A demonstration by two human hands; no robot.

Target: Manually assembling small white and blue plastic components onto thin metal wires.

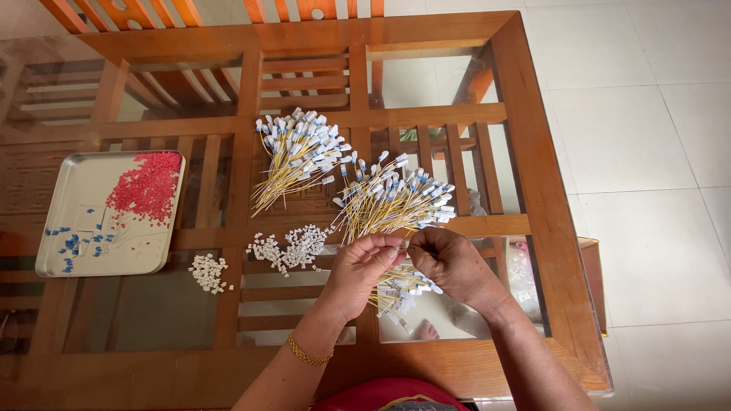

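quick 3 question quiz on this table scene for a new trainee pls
1. True or false: the red beads lie in the metal tray.
2. Which lies nearest the left hand? A) blue beads B) white pieces C) red beads
3. What does the right hand hold, together with the left, above the glass table?

Key: 1 true; 2 B; 3 a thin yellow wire from the bundle beneath.

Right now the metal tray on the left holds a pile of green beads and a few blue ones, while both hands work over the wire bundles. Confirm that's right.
Not quite. The head view shows the pile in the metal tray is red beads, not green. The rest stands: a few blue beads lie there, and the left hand and right hand work over the wire bundles.
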